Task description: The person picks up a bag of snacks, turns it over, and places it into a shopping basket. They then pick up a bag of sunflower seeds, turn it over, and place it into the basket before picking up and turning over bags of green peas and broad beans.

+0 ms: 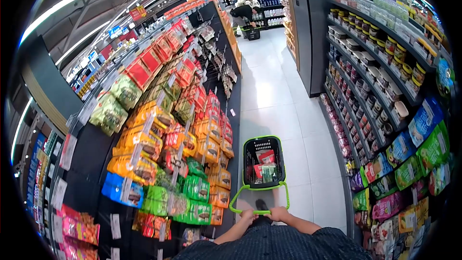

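Note:
A black shopping basket with a green rim [246, 163] stands in front of me on the aisle floor. Red and green-white packets [265, 168] lie inside it. Its green handle [234, 197] stretches back towards my body. My left hand [248, 216] is closed round the near bar of the handle, on its left part. On the right part of the same bar, my right hand [278, 214] is closed too. The two hands are a short way apart.
Hanging snack bags [144, 139] fill the left shelf. On the right are shelves of jars [399, 53] and bright bags [406, 173]. A dark pillar [308, 33] edges the tiled floor [269, 86]. Far ahead a person [243, 14] bends over another basket [252, 34].

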The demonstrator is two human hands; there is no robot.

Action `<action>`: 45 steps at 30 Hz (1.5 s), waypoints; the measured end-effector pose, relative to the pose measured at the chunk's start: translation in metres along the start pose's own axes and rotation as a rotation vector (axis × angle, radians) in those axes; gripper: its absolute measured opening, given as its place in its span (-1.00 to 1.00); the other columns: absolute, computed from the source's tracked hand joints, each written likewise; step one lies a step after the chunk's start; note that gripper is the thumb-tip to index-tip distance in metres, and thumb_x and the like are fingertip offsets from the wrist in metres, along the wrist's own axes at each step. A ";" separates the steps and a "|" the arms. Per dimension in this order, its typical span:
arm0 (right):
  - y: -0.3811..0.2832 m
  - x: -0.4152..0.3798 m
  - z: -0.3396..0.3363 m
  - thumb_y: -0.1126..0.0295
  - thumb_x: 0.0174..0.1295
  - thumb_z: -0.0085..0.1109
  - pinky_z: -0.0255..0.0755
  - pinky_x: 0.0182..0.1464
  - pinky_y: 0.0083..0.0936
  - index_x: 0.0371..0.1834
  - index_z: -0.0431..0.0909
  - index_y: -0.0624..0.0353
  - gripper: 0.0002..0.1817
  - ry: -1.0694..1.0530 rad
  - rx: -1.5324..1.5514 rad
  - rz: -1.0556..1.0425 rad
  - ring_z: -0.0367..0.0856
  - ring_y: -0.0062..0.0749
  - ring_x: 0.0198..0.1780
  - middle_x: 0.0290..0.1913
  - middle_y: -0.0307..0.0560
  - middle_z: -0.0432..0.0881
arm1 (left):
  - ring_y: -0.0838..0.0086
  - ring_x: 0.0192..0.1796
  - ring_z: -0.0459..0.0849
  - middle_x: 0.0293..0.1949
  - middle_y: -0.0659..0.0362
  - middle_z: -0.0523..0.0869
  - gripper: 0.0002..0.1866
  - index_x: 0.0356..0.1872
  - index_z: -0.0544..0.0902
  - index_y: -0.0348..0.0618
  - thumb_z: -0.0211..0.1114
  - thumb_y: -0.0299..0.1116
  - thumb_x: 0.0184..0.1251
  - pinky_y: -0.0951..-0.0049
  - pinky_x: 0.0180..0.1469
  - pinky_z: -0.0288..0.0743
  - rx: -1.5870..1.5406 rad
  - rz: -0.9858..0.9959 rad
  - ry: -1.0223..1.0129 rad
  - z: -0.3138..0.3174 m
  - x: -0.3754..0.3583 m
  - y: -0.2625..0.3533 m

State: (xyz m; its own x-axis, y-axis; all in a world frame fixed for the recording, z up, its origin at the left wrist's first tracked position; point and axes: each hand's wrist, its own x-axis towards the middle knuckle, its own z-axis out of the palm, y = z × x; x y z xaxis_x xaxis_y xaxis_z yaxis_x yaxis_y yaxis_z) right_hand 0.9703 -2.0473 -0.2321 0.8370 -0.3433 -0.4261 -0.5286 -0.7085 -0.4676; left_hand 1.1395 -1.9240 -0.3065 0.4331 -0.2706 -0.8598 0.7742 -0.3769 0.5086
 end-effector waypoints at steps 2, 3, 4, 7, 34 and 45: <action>0.021 0.029 -0.016 -0.29 0.23 -0.13 0.49 -0.15 -0.06 -0.26 0.63 0.12 -0.35 0.046 0.015 -0.013 0.67 0.01 -0.19 -0.29 0.10 0.69 | 0.21 -0.52 0.66 -0.31 -0.20 0.59 -0.63 0.07 0.18 -0.43 0.02 -0.55 0.29 0.31 -0.57 0.61 -0.015 -0.042 0.006 0.026 0.026 0.024; 0.033 0.048 -0.026 -0.28 0.24 -0.13 0.48 -0.17 -0.05 -0.28 0.61 0.12 -0.37 0.050 0.006 -0.024 0.67 0.01 -0.20 -0.30 0.09 0.69 | 0.19 -0.52 0.66 -0.30 -0.22 0.58 -0.65 0.06 0.18 -0.44 -0.06 -0.57 0.29 0.29 -0.54 0.62 -0.015 -0.041 0.002 0.042 0.038 0.039; 0.047 0.069 -0.037 -0.28 0.24 -0.13 0.48 -0.17 -0.05 -0.28 0.61 0.12 -0.37 0.061 -0.006 -0.010 0.67 0.01 -0.20 -0.30 0.09 0.69 | 0.19 -0.52 0.66 -0.30 -0.22 0.58 -0.65 0.06 0.18 -0.44 -0.06 -0.57 0.29 0.29 -0.54 0.62 -0.014 -0.037 -0.020 0.059 0.050 0.056; 0.079 0.136 -0.081 -0.30 0.22 -0.13 0.49 -0.10 -0.11 -0.22 0.65 0.05 -0.36 0.002 -0.072 0.020 0.66 0.00 -0.11 -0.21 0.04 0.70 | 0.22 -0.49 0.64 -0.30 -0.18 0.57 -0.68 0.06 0.21 -0.41 -0.04 -0.52 0.33 0.23 -0.45 0.62 -0.073 -0.115 -0.139 0.100 0.085 0.119; 0.217 0.478 -0.356 -0.18 0.21 0.04 0.37 -0.10 -0.04 -0.32 0.63 0.13 -0.46 0.277 0.057 0.055 0.63 0.07 -0.18 -0.32 0.11 0.67 | 0.29 -0.46 0.64 -0.38 -0.01 0.59 -0.74 -0.06 0.38 -0.34 0.16 -0.43 0.33 0.32 -0.41 0.62 -0.016 -0.032 -0.197 0.330 0.298 0.484; 0.313 0.605 -0.488 -0.21 0.22 0.02 0.31 -0.09 -0.05 -0.29 0.62 0.06 -0.48 0.307 0.127 -0.072 0.62 0.07 -0.24 -0.37 0.05 0.67 | 0.30 -0.43 0.67 -0.34 0.02 0.62 -0.77 -0.09 0.42 -0.30 0.18 -0.39 0.36 0.38 -0.40 0.67 0.079 0.048 -0.116 0.454 0.360 0.616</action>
State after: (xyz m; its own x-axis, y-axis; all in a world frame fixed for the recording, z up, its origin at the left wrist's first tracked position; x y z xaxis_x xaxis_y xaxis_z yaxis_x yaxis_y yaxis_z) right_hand 1.3804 -2.7782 -0.2583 0.8663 -0.4782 -0.1447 -0.4637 -0.6617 -0.5892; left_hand 1.5625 -2.6551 -0.2818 0.4092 -0.3889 -0.8254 0.7130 -0.4283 0.5552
